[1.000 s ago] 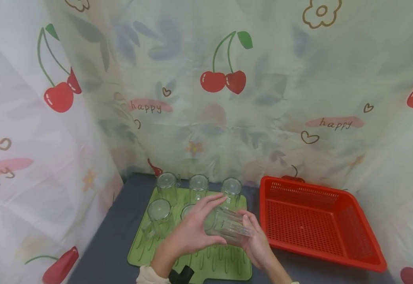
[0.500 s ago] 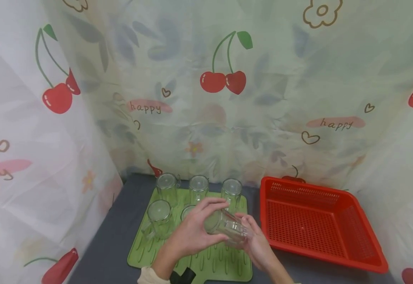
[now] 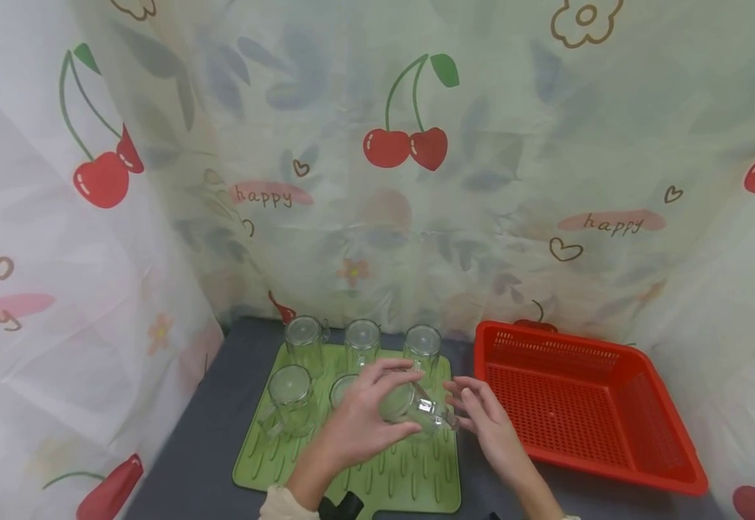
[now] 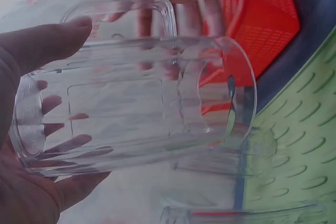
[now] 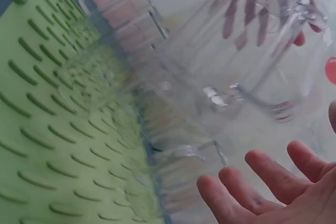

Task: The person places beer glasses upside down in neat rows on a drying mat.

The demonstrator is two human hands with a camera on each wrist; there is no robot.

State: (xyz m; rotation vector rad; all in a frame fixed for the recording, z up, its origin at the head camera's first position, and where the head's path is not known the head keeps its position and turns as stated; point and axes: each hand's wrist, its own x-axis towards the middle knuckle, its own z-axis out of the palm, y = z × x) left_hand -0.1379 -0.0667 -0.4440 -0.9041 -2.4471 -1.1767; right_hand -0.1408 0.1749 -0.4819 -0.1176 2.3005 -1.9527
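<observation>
A clear glass mug [image 3: 424, 413] is held tilted on its side above the green drying mat [image 3: 410, 485]. My left hand [image 3: 363, 420] grips it around the base end, thumb and fingers on opposite sides. In the left wrist view the handle of the mug [image 4: 131, 98] is uppermost and its mouth faces away from the palm. Just right of the mouth, my right hand [image 3: 493, 427] is off the glass with its fingers loosely extended. The right wrist view shows a gap between those fingers and the mug [image 5: 236, 61].
Several glass mugs stand upside down on the mat, such as one at front left [image 3: 291, 396] and one at back right [image 3: 423, 347]. A red plastic basket [image 3: 559, 415] sits to the right on the dark table [image 3: 185, 448]. A printed curtain [image 3: 377, 238] encloses the back and sides.
My right hand has let go of the mug's mouth end and moved right, its fingers opening. My left hand keeps its grip, shifted slightly right, and the mug's mouth end points a little lower.
</observation>
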